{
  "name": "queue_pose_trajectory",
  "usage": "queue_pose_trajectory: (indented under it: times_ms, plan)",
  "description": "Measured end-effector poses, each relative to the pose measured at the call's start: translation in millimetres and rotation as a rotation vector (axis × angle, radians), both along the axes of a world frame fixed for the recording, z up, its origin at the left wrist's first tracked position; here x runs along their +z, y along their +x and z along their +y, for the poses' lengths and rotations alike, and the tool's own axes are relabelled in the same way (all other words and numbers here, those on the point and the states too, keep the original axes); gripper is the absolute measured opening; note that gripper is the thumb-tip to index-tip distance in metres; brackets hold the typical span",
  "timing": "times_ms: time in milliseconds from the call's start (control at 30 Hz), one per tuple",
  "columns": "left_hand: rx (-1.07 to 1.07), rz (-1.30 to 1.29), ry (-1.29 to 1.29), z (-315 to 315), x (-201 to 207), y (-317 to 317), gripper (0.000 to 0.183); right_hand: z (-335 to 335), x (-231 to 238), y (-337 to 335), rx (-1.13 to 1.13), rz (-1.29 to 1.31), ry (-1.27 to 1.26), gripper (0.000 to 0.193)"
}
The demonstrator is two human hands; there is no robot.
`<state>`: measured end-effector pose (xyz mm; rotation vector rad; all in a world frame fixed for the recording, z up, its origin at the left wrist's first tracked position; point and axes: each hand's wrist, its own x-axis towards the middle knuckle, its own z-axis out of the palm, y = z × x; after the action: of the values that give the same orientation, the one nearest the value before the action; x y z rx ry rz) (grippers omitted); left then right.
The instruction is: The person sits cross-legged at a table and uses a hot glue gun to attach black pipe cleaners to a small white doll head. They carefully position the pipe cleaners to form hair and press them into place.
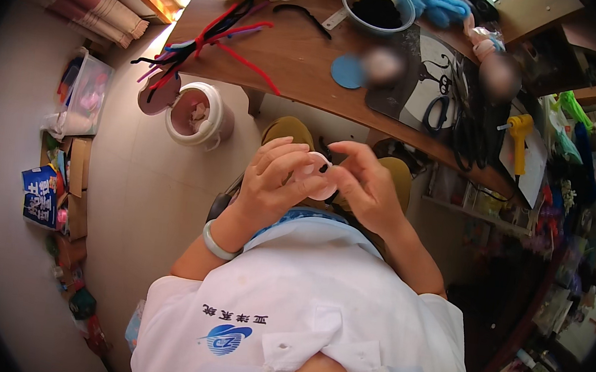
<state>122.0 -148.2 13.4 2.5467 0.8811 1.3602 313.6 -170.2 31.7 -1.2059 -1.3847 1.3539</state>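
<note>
Above my lap, my left hand holds a small pale pink, rounded piece between its thumb and fingers. A little black bit shows on the upper part of that piece. From the other side my right hand comes in, thumb and forefinger bent together at the piece's edge beside the black bit. Whatever those fingertips pinch is too small to make out. Part of the pale piece is hidden behind my left fingers.
Ahead is a wooden table with fuzzy wire stems, a tub of black pompoms, a blue disc, scissors and a yellow glue gun. A lidded bin stands open at the left below it.
</note>
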Motion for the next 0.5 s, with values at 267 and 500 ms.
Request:
queue_pose_trajectory:
  times_ms: [267, 500]
  plan:
    - [-0.065, -0.326, -0.421, -9.2, -20.2, 2.7, 0.029, -2.8, -14.5, -13.8, -0.166, -0.243, 0.244, 0.049]
    - [0.073, -0.247, -0.399, -12.2, 0.0, 6.6, 0.034, 4.9, -23.3, -12.6, -0.283, -0.577, 0.677, 0.051]
